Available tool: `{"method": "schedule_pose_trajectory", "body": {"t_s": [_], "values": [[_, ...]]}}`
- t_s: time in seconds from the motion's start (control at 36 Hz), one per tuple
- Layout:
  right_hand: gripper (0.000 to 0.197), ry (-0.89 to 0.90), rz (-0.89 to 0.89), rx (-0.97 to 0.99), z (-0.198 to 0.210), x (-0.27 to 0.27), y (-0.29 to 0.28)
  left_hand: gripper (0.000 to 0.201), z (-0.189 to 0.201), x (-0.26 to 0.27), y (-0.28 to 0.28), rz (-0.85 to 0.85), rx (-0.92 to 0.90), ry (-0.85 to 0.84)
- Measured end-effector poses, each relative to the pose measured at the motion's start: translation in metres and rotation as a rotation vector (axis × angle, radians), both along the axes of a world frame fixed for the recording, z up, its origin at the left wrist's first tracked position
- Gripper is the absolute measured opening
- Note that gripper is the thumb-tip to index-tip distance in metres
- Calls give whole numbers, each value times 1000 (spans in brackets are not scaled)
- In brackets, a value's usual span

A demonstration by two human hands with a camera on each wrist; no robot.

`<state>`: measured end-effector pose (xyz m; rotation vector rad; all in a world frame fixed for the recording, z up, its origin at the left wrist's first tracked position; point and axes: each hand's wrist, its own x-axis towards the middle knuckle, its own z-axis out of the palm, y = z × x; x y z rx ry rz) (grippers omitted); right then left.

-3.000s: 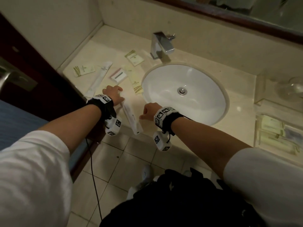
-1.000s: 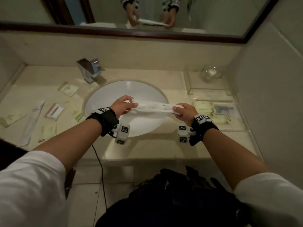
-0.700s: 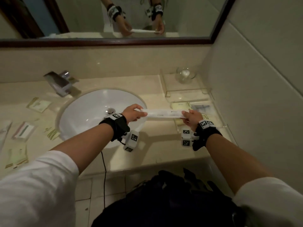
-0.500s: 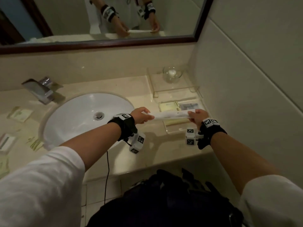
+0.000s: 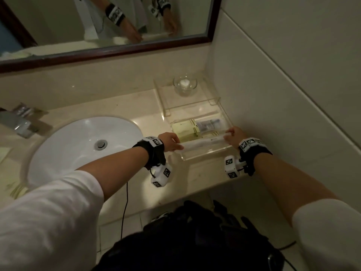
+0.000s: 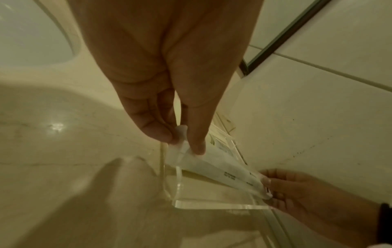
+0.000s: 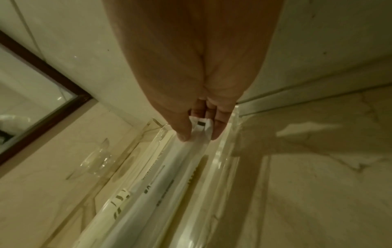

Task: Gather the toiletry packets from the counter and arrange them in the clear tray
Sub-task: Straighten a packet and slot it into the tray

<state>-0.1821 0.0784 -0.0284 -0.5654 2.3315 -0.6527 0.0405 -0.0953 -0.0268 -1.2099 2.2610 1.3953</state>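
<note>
A long white packet (image 5: 203, 143) stretches between both hands just over the front part of the clear tray (image 5: 207, 155). My left hand (image 5: 172, 142) pinches its left end (image 6: 180, 142) between thumb and forefinger. My right hand (image 5: 233, 136) pinches the right end (image 7: 199, 127) at the tray's right wall. Yellow-green packets (image 5: 184, 129) and a clear-wrapped packet (image 5: 210, 124) lie in the tray behind it. In the left wrist view the tray's front corner (image 6: 182, 203) sits below the long white packet (image 6: 220, 169).
A white sink (image 5: 84, 147) lies left of the tray, with a chrome tap (image 5: 18, 122) at the far left. A glass bowl (image 5: 184, 85) stands on a clear stand behind the tray. The tiled wall (image 5: 293, 75) is close on the right. A mirror (image 5: 101, 26) hangs above.
Both hands picked the long packet up from the left counter and carried it right across the sink. It now hangs lower, over the tray's front section.
</note>
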Motion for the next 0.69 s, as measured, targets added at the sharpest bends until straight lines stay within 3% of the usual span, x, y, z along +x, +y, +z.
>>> {"method": "schedule_pose_trajectory", "body": {"t_s": [0.39,0.58,0.69], "values": [[13,112,117,102,-8,-6,-8,40,4,-10,3,-208,-207,-131],[18,330,253,183,-9,-8,-11,32,2,-20,6,-248,-236,-155],[22,353,300,202,-9,-11,-11,32,2,-25,10,-299,-250,-189]]}}
